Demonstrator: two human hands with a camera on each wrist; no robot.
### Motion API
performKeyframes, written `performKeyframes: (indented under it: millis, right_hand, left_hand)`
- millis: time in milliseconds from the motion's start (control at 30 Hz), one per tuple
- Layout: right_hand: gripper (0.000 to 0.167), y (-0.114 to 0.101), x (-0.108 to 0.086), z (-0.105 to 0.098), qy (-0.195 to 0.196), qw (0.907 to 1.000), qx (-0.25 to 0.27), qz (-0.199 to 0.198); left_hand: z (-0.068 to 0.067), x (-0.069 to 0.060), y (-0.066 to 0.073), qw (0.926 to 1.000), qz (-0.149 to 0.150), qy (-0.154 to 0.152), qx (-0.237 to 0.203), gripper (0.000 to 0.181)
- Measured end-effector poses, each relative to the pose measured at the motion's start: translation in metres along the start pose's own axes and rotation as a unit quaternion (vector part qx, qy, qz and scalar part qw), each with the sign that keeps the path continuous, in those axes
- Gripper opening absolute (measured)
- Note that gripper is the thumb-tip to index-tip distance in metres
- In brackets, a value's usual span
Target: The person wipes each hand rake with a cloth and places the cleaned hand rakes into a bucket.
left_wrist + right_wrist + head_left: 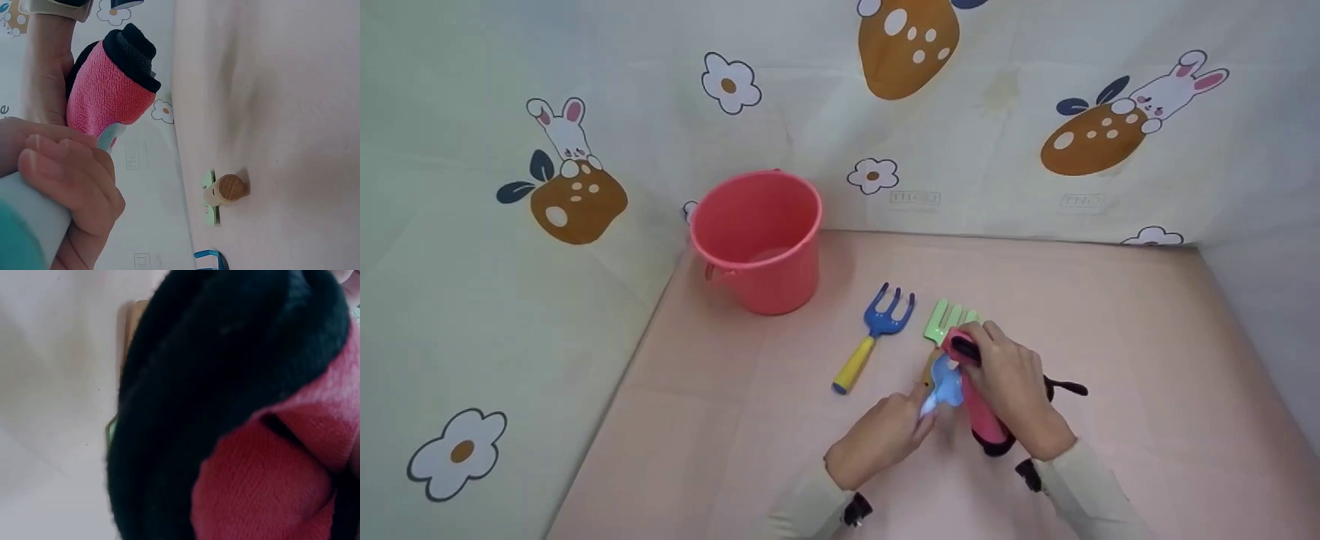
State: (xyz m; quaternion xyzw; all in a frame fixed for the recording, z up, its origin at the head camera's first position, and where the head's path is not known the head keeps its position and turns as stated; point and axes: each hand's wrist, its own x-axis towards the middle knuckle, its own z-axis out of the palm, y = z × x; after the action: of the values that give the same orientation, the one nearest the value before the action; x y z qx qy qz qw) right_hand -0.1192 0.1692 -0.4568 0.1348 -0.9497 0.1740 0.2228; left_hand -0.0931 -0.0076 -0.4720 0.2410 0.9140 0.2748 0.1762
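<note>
My left hand [881, 431] holds a small light-blue toy shovel [949, 381] by its pale handle, with the fingers curled round it in the left wrist view. In my right hand [1011, 371] is a pink cloth with black edging [984, 414], gripped in a bunch. The cloth [109, 90] touches the shovel's blade in the left wrist view and hides part of it. Folds of the cloth [259, 489] fill most of the right wrist view. Below the hands lies a light-green toy rake [939, 324] with a wooden handle, partly covered.
A blue toy fork [885, 321] with a yellow handle lies left of the green rake. Farther back on the left, a red bucket [781, 285] stands upright near the wall. A patterned sheet [997, 202] hangs behind the pink tabletop [720, 420]. A dark strap [1069, 387] sticks out beyond my right hand.
</note>
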Motion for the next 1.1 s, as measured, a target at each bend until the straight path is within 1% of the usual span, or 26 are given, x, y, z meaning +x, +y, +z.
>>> performKeyframes:
  millis: [100,200,333,500,600,733,800,933,1100]
  right_hand:
    - [0.036,0.0,0.0,0.001,0.015,0.9998,-0.01,-0.004]
    - [0.037,0.0,-0.001,0.004,0.027,0.9994,-0.02,-0.006]
    - [0.037,-0.001,-0.001,0.009,0.033,0.999,-0.03,-0.002]
    - [0.036,0.0,-0.001,0.012,0.041,0.9982,-0.041,-0.013]
    - [0.036,0.002,0.0,0.014,0.042,0.9977,-0.05,-0.02]
    - [0.034,0.001,0.001,0.017,0.026,0.9976,-0.061,-0.022]
    - [0.033,0.001,0.001,0.018,0.024,0.9972,-0.066,-0.025]
    - [0.035,0.0,0.001,0.018,0.043,0.996,-0.068,-0.039]
    - [0.032,0.0,0.003,0.017,0.067,0.9944,-0.066,-0.049]
  left_hand:
    - [-0.001,0.0,0.002,1.0,-0.003,-0.005,-0.006,0.036]
    - [-0.001,0.0,0.002,0.9999,0.003,-0.005,-0.01,0.037]
    - [-0.001,0.001,0.001,0.9998,0.009,-0.003,-0.02,0.035]
    - [0.0,0.003,0.001,0.9994,0.007,-0.005,-0.033,0.031]
    - [0.0,0.006,0.001,0.9992,0.001,-0.011,-0.039,0.029]
    - [0.0,0.005,0.0,0.9971,-0.024,-0.028,-0.067,0.03]
    - [0.0,0.005,0.0,0.9955,-0.034,-0.034,-0.082,0.03]
    - [-0.001,0.003,0.0,0.9934,-0.045,-0.035,-0.099,0.028]
    - [-0.005,0.001,0.002,0.9946,-0.043,-0.028,-0.091,0.029]
